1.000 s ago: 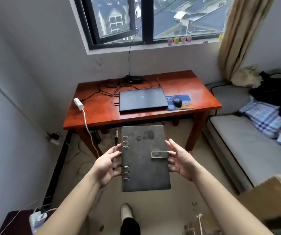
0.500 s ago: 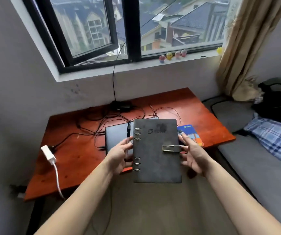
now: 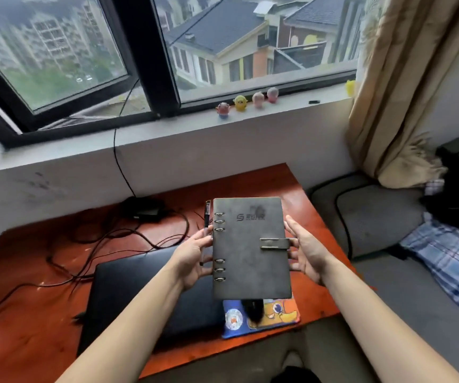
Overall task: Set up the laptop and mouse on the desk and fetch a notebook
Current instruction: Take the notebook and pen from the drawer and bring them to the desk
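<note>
The notebook (image 3: 250, 250) hangs in the air above the right edge of the laptop (image 3: 128, 294), carried between both hands. The left hand (image 3: 192, 258) grips the ringed spine side, thumb on top, and pinches a pen (image 3: 206, 225) against it. The right hand (image 3: 305, 252) lies along the clasp side with fingers fairly straight, bracing rather than wrapping.

The book's long axis runs away from the person, parallel to the laptop's short side, cover up and roughly level. The laptop lies closed on the desk (image 3: 43, 313). Just right of it is the pad (image 3: 278, 313) with the mouse (image 3: 253, 310), mostly hidden under the book.

Bare desk shows beyond the pad, to the laptop's far right, so the set-down probably goes forward and right; the right hand is nearer that spot.
</note>
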`<state>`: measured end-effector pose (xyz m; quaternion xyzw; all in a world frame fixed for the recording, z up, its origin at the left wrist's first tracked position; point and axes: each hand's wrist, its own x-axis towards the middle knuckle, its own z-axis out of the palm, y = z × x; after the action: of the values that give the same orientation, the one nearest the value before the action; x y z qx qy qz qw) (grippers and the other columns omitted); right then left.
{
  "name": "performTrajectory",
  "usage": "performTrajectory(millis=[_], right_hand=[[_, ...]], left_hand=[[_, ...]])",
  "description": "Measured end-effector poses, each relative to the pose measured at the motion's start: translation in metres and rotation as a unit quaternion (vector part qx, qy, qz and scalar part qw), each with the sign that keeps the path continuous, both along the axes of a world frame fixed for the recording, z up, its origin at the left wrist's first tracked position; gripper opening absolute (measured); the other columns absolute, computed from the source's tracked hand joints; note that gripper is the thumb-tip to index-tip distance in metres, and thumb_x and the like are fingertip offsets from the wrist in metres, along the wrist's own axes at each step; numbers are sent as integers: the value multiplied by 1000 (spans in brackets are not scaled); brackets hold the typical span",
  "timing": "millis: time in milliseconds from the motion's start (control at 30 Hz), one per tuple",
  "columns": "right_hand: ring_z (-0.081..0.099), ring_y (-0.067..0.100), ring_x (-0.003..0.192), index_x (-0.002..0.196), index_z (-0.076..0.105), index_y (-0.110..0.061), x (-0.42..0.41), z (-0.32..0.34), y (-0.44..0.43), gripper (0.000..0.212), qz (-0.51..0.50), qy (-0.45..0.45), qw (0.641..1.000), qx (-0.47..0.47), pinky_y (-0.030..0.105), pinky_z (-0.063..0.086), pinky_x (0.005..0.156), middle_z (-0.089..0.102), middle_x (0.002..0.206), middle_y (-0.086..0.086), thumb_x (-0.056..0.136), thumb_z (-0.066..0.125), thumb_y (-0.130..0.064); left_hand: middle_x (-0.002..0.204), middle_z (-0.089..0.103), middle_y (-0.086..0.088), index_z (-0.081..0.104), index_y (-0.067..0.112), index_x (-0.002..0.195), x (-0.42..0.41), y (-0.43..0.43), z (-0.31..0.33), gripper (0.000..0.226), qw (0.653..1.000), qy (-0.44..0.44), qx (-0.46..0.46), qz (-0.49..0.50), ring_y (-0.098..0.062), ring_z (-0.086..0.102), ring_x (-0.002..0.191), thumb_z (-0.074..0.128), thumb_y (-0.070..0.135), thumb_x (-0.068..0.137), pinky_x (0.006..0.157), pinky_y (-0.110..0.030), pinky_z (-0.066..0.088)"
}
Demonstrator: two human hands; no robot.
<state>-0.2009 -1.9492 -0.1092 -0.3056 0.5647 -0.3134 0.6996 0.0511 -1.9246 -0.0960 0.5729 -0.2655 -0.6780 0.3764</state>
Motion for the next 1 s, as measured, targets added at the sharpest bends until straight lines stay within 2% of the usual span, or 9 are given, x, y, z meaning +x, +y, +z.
performTrajectory(millis=[167, 300, 500, 567, 667, 800, 900, 933, 1000], right_hand=[[68, 21, 96, 101, 67, -39, -61, 2, -89, 33, 19, 11, 1000, 6, 44, 53, 88, 71, 101, 1, 98, 43, -62], [66, 25, 108, 105, 68, -38, -87, -17, -129, 35, 30, 32, 999, 24, 48, 49, 100, 71, 109, 1, 97, 44, -62], [66, 14, 104, 106, 71, -33, -109, -61, -166, 39, 34, 90, 993, 63, 49, 41, 108, 76, 89, -19, 96, 47, -63], [65, 12, 102, 110, 72, -32, -112, -71, -176, 43, 41, 106, 991, 77, 46, 42, 106, 76, 97, -16, 96, 46, -64], [68, 6, 91, 114, 72, -27, -112, -83, -192, 47, 51, 127, 986, 95, 34, 48, 82, 77, 98, -13, 97, 47, -62], [73, 5, 88, 114, 73, -27, -111, -89, -216, 48, 58, 143, 982, 111, 29, 50, 73, 78, 103, -11, 95, 48, -64], [74, 0, 76, 112, 72, -26, -110, -97, -232, 42, 53, 141, 982, 110, 20, 53, 58, 77, 96, -14, 101, 46, -56], [74, 1, 81, 115, 72, -25, -109, -103, -237, 42, 54, 136, 983, 107, 20, 54, 61, 78, 99, -13, 101, 46, -55], [74, 10, 99, 123, 70, -23, -104, -108, -243, 50, 67, 116, 986, 99, 30, 57, 84, 76, 113, -6, 98, 49, -60]], left_hand=[[102, 72, 13, 62, 33, 123, -64, -77, -2, 32, 999, -12, 1, 29, -16, 67, 80, 39, 18, 105, 70, -35, 56], [112, 72, 12, 61, 34, 125, -100, -107, -25, 35, 999, -16, 27, 43, -12, 67, 90, 37, 18, 106, 79, -40, 54], [95, 73, 15, 65, 35, 109, -137, -137, -78, 31, 993, -23, 102, 61, -10, 64, 85, 39, 18, 105, 79, -38, 50], [92, 70, 11, 66, 33, 105, -145, -149, -96, 30, 990, -16, 125, 61, -13, 61, 84, 41, 16, 103, 85, -41, 48], [91, 69, 11, 66, 31, 101, -152, -166, -117, 30, 986, -9, 154, 62, -14, 60, 87, 41, 16, 103, 96, -49, 45], [94, 69, 12, 66, 34, 100, -157, -191, -134, 32, 982, 0, 177, 67, -15, 58, 89, 41, 14, 102, 80, -40, 48], [90, 70, 12, 67, 33, 98, -158, -209, -144, 34, 978, 12, 196, 68, -16, 61, 90, 40, 12, 101, 80, -40, 49], [91, 71, 11, 68, 33, 100, -158, -213, -149, 35, 977, 13, 201, 67, -16, 62, 91, 41, 11, 100, 80, -41, 50], [100, 72, 8, 68, 33, 109, -159, -219, -155, 37, 977, 8, 201, 67, -17, 65, 91, 40, 10, 98, 80, -42, 52]])
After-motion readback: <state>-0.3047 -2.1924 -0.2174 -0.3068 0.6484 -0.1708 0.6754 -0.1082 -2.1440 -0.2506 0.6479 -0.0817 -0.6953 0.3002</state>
